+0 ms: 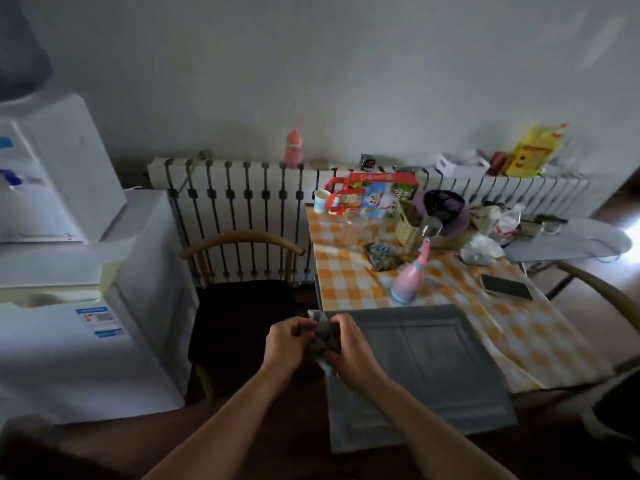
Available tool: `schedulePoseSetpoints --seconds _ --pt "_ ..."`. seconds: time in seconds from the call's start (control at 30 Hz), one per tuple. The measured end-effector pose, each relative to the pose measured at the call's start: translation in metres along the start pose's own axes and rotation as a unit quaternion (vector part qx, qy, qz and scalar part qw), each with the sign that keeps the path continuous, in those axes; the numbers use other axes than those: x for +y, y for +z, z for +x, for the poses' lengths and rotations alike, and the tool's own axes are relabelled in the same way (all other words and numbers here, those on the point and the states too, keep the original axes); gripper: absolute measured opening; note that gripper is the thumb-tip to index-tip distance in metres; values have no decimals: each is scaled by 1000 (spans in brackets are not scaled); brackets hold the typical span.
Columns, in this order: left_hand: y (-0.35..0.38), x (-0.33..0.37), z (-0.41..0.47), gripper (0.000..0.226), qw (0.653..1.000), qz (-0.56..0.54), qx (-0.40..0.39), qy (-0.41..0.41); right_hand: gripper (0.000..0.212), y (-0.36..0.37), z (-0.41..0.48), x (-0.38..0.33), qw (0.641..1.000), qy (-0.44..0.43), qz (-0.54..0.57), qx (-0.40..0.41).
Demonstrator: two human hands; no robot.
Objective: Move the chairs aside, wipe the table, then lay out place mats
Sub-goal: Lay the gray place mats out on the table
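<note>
A table (349, 278) with an orange-and-white checked cloth stands against the radiator. A grey place mat (429, 368) lies on its near end and hangs over the front edge. My left hand (289, 344) and my right hand (349, 348) both grip a small crumpled grey cloth (323, 336) at the mat's near left corner. A wooden chair (239, 306) with a dark seat stands left of the table, apart from it. A second chair's curved back (602, 289) shows at the right side.
On the table stand a pink bottle (412, 275), a phone (506, 286), a gift bag (374, 194), a basket (410, 223) and other clutter. A white fridge (86, 334) with a water dispenser (52, 174) stands at the left. A radiator (242, 202) runs behind.
</note>
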State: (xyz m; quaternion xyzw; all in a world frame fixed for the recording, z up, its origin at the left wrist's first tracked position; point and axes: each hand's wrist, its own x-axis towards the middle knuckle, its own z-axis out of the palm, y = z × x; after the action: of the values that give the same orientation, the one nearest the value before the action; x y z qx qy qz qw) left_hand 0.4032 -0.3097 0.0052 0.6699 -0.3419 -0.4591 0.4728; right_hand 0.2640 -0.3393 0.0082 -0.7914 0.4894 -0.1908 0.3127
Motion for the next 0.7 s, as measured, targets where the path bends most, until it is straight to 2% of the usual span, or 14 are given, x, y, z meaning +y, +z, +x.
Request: schedulePoseSetpoints --seconds 0.13,0.3,0.4,0.5,0.57,0.63,0.7 --pt "52 1 47 30 999 3 -18 -29 37 -20 39 56 999 47 22 0" --pt "106 2 115 23 997 0 -19 -72 22 -50 110 116 998 36 -43 -39" --pt "134 1 169 34 997 10 -15 -80 34 -59 170 158 996 17 -69 -62" --pt "150 -6 210 46 993 98 -3 -66 39 -49 223 190 993 15 -89 -79" --pt "157 -14 225 50 986 151 -7 -76 37 -40 245 206 987 29 -115 -112" --pt "161 -24 232 49 982 160 -17 -98 37 -28 255 222 976 33 -126 -177" --pt "163 -35 235 45 978 166 -20 -122 48 -16 260 237 960 27 -160 -227"
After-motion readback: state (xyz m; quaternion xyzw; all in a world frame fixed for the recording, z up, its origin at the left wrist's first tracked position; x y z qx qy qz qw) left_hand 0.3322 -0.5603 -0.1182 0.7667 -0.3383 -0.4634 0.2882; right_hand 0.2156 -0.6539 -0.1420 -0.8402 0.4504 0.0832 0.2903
